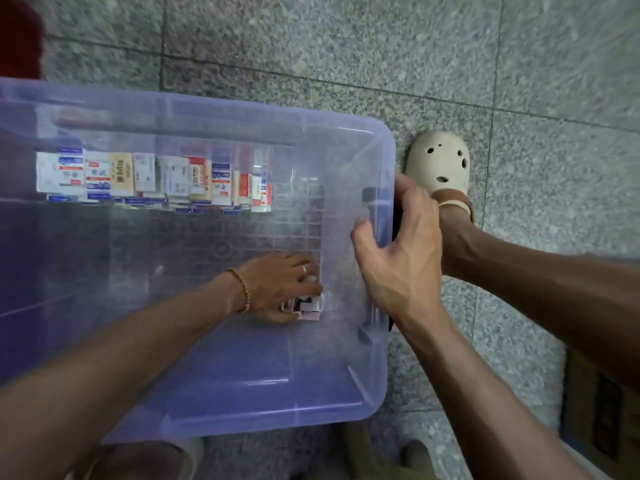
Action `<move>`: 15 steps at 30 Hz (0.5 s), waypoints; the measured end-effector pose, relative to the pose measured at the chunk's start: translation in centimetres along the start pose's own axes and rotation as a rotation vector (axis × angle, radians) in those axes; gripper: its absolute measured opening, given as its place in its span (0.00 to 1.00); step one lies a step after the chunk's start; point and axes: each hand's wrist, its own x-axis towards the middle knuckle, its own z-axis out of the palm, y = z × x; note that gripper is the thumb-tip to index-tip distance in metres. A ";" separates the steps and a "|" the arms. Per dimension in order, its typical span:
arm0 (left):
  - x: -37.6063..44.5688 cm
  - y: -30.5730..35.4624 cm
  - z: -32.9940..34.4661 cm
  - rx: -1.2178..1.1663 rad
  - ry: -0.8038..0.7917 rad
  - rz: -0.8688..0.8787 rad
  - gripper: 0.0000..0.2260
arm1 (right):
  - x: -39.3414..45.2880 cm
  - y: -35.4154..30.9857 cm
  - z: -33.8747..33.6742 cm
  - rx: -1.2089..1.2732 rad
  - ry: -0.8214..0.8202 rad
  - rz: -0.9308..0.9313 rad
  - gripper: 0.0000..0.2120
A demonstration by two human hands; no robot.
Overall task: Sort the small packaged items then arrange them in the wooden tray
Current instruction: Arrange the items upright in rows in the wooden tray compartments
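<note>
A clear purple plastic bin [207, 403] stands on the floor. Along its far wall a row of several small packaged items [152, 178] stands upright, white boxes with red and blue print. My left hand [280, 285] reaches down to the bin's floor near the right wall and grips a few small packets [308, 308] under its fingers. My right hand [398, 251] curls over the bin's right rim and holds it beside a dark latch. No wooden tray shows in the head view.
The floor [346, 46] is grey speckled stone tile. A foot in a cream clog [438, 161] stands just right of the bin. A cardboard box [602, 420] sits at the lower right. Something dark red [17, 32] fills the top left corner.
</note>
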 end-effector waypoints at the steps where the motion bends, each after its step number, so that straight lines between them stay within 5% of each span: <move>1: -0.2 -0.1 0.4 -0.012 0.035 0.016 0.26 | 0.0 0.0 0.0 -0.003 -0.001 0.000 0.23; 9: 0.2 0.1 3.8 0.153 0.338 0.193 0.15 | 0.0 0.2 0.3 -0.030 0.033 -0.045 0.22; 15: -0.2 -1.6 3.3 0.161 0.389 -0.004 0.12 | -0.2 0.2 0.3 -0.036 0.044 -0.047 0.21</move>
